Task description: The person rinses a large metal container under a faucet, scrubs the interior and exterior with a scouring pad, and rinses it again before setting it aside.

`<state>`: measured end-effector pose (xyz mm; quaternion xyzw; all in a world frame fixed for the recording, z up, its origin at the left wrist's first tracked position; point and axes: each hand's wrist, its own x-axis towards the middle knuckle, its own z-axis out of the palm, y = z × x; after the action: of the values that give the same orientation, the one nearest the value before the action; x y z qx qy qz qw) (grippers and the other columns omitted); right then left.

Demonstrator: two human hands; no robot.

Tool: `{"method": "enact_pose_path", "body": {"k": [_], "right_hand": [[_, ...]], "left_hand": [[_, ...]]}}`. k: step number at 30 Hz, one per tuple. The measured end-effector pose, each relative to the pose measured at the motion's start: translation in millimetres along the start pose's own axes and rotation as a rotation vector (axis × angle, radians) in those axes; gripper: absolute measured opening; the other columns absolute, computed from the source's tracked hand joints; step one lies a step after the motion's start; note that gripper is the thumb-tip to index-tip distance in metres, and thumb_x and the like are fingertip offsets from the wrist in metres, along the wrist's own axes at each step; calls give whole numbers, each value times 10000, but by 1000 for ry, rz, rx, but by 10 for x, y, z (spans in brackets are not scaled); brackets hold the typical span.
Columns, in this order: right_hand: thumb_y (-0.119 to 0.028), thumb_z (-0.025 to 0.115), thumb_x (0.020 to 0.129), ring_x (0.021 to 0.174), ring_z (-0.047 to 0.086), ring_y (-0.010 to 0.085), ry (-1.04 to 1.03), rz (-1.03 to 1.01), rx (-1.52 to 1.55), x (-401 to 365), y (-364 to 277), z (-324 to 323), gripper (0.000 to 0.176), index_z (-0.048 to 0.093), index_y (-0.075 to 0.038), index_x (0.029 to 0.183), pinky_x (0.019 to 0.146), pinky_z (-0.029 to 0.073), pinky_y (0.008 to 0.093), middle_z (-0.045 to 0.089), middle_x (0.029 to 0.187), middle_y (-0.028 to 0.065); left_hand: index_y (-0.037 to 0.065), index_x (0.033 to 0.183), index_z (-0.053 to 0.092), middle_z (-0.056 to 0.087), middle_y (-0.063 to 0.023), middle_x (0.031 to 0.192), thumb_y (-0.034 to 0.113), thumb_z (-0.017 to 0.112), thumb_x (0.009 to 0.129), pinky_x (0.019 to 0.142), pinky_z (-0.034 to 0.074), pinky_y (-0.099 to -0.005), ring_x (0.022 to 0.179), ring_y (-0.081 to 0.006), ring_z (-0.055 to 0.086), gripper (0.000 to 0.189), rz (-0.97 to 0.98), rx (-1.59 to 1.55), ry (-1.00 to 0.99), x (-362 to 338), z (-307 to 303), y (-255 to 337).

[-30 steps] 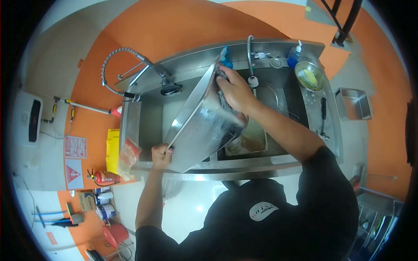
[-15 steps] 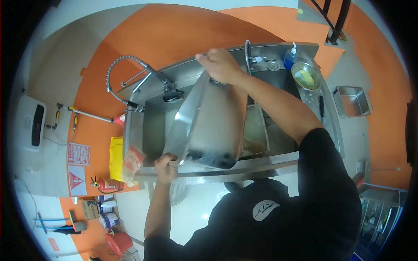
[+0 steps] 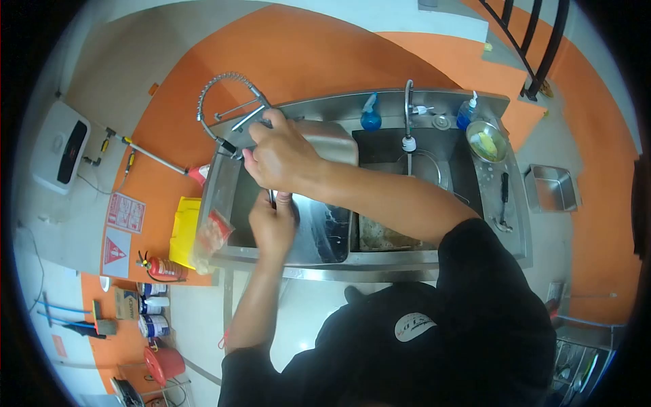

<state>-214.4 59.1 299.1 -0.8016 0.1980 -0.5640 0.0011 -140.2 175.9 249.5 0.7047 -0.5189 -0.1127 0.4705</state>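
Note:
A large metal pan (image 3: 325, 234), its inner face wet with streaky suds, stands tilted over the left part of the sink. My left hand (image 3: 272, 224) is closed on the pan's left edge, thumb up. Just above it my right hand (image 3: 281, 156) is closed, fingers curled near the pan's upper left edge; what it grips is hidden behind the hand. The spring hose faucet (image 3: 230, 76) rises behind my right hand. To the right, under my right forearm, a flat murky tray (image 3: 386, 234) lies in the sink.
Water runs from a second faucet (image 3: 409, 102). Behind the sink are a blue spray bottle (image 3: 371, 119) and a soap bottle (image 3: 466, 114). A metal bowl (image 3: 487, 142) and a black-handled tool (image 3: 504, 190) sit at right. A plastic bag (image 3: 211, 237) lies on the left rim.
The pan has turned and come down to the left, showing its sudsy face. My right hand has moved left and down, close above my left hand. The blue spray bottle and running faucet are uncovered.

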Motion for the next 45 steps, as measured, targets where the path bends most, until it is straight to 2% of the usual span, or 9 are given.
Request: {"method": "enact_pose_path", "body": {"k": [2, 5, 9, 12, 17, 21, 27, 31, 45], "right_hand": [[-203, 577, 887, 1074, 490, 392, -516, 108, 203, -34, 52, -107, 244, 686, 14, 866, 945, 412, 425, 582, 1061, 162], [-211, 543, 929, 1189, 463, 357, -338, 224, 672, -370, 390, 57, 320, 581, 5, 1161, 1005, 384, 415, 566, 1152, 179], [-266, 496, 949, 1132, 534, 383, -421, 468, 339, -1010, 1617, 736, 349, 549, -11, 1182, 941, 436, 444, 576, 1145, 253], [-283, 480, 948, 1097, 561, 377, -791, 682, 156, -721, 1134, 672, 388, 540, 32, 1166, 923, 449, 450, 576, 1126, 283], [-275, 389, 964, 1172, 488, 479, -382, 299, 240, -952, -278, 767, 528, 406, 165, 1255, 997, 395, 491, 474, 1256, 366], [-305, 440, 934, 1173, 506, 451, -878, 780, 289, -987, 1174, 1293, 511, 463, 86, 1263, 980, 418, 472, 461, 1284, 363], [-228, 431, 928, 1144, 526, 422, -629, 728, 95, -727, 1458, 1114, 424, 511, 59, 1230, 993, 414, 439, 543, 1189, 328], [-232, 449, 930, 1158, 523, 411, -594, 595, 104, -516, 1429, 757, 444, 492, 47, 1273, 1010, 400, 433, 541, 1213, 314], [-167, 618, 813, 955, 570, 381, 92, 428, -408, -1138, 1382, 208, 242, 645, 42, 932, 846, 451, 445, 598, 999, 221]], "left_hand": [[-6, 648, 493, 509, -140, 534, 405, 504, 973, 497, 400, -376, 471, -232, 477, 524, 115, 155, 225, -73, 131, -375], [6, 635, 499, 500, -126, 517, 423, 513, 962, 462, 375, -373, 454, -223, 473, 531, 177, 166, 267, -399, 47, -723], [21, 611, 471, 443, -93, 481, 446, 520, 951, 426, 328, -331, 444, -175, 430, 546, 209, 85, 339, -659, -270, -969], [14, 608, 442, 428, -79, 490, 441, 506, 958, 434, 307, -326, 464, -146, 400, 556, 151, 16, 320, -674, -420, -1067], [7, 606, 421, 419, -39, 517, 446, 467, 975, 457, 287, -320, 517, -108, 377, 575, 22, 67, 339, -785, -444, -1283], [9, 627, 463, 481, -6, 600, 462, 475, 975, 494, 326, -286, 579, -94, 415, 571, -8, -206, 355, -1073, -640, -1277], [81, 620, 397, 440, 49, 580, 512, 513, 944, 527, 341, -227, 577, -60, 411, 551, 102, -294, 581, -1301, -1095, -1896], [-8, 1096, 523, 617, -146, 975, 505, 515, 930, 659, 536, -334, 816, -210, 638, 540, -207, -425, 464, -1457, -1433, -2650], [-52, 836, 620, 620, -77, 808, 377, 599, 867, 607, 470, -322, 714, -162, 594, 431, 45, -657, 303, -664, -171, -3224]]}}
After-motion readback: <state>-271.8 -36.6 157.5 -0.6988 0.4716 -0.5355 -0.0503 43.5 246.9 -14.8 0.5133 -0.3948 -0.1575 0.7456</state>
